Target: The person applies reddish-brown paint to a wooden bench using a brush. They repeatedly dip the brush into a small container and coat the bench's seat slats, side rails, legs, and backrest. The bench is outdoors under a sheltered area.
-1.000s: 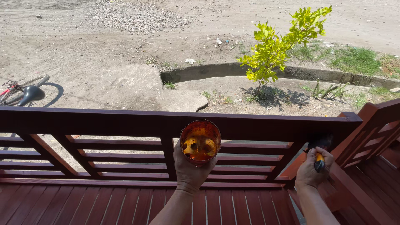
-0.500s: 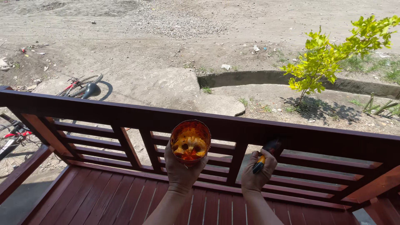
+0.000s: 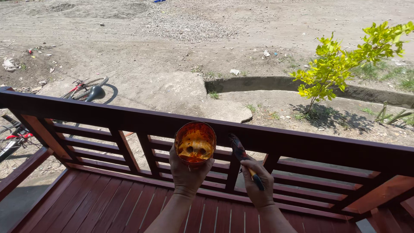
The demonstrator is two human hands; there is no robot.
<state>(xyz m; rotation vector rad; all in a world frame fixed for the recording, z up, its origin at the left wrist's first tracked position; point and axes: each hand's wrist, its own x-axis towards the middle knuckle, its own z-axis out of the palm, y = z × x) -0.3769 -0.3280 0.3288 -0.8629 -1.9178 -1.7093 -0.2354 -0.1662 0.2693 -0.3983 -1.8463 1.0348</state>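
My left hand [image 3: 186, 174] grips a round cup [image 3: 195, 143] from below; its inside is smeared with orange-brown stain. My right hand [image 3: 258, 183] holds a paintbrush [image 3: 242, 156], bristles pointing up and left, close to the underside of the dark red-brown wooden railing [image 3: 302, 144]. The cup sits just in front of the top rail, between the two hands. The railing has horizontal slats and slanted posts, and looks glossy.
Red-brown deck boards [image 3: 108, 203] run under my arms. Beyond the railing lie bare dirt ground, a bicycle [image 3: 88, 88] at the left, a concrete slab [image 3: 172, 92], a curved drain edge [image 3: 267, 82] and a small yellow-green tree [image 3: 340, 69] at the right.
The view has swung right to left along the railing. My right hand has come in close beside the cup, and the brush now points up at the top rail.
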